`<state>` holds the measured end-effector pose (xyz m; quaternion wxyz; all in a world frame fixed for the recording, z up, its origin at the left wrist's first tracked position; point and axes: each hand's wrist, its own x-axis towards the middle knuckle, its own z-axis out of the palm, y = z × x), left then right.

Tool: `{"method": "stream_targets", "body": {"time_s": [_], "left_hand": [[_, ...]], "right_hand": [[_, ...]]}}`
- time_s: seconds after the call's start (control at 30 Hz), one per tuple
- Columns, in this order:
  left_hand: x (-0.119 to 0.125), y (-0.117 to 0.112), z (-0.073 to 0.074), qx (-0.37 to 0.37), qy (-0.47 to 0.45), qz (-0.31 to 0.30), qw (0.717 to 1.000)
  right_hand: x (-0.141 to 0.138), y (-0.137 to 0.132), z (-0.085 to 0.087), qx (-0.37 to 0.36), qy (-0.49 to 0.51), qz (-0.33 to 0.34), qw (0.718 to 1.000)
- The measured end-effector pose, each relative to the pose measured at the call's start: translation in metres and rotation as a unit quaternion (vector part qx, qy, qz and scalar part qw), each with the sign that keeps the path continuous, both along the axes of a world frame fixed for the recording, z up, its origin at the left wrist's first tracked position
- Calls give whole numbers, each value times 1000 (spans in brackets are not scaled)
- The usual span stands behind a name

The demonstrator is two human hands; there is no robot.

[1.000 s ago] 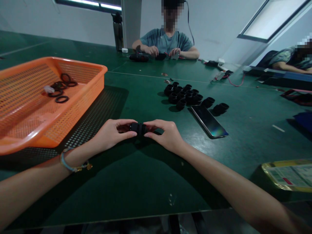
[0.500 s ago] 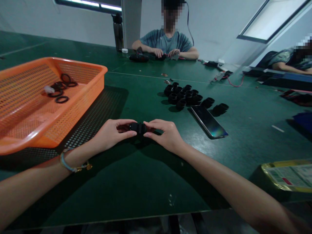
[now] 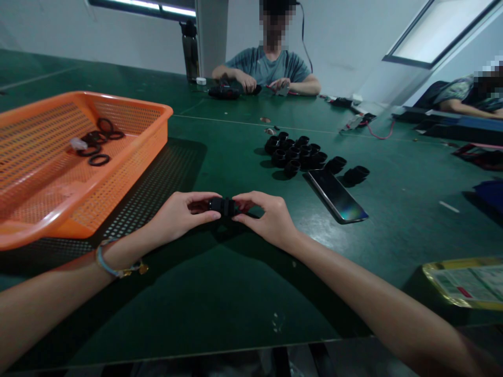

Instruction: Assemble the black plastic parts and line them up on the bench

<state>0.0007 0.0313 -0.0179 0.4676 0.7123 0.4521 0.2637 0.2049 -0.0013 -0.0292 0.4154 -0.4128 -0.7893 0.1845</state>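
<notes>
A small black cylindrical part [image 3: 223, 206] is held just above the green table [image 3: 220, 293] between both my hands. My left hand [image 3: 178, 215] pinches its left end with thumb and fingers closed. My right hand [image 3: 266, 217] pinches its right end the same way. A cluster of several similar black cylindrical parts [image 3: 294, 152] lies farther back on the table, with two more black pieces [image 3: 348, 170] to its right. A bracelet is on my left wrist.
An orange mesh basket [image 3: 129, 157] at the left holds several black rings [image 3: 98, 144] and a small white piece. A phone [image 3: 337, 195] lies right of my hands. A yellow-edged tray [image 3: 436, 280] sits at the right. A person across the table [image 3: 271, 68] works with small parts; another person sits at the far right.
My hands stay nearly still on the black part; the right fingers shift slightly. The person across the table has moved their hands.
</notes>
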Motion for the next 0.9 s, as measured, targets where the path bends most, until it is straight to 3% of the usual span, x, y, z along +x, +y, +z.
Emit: {"method": "stream_targets", "body": {"time_s": [0.63,0.9], "left_hand": [[1,-1,2,-9,-14,3,1000],[1,0,0,-26,-41,9,999]], "right_hand": [[1,0,-1,-1,-2,9,1000],[2,3,-2,33,0,17,999]]}}
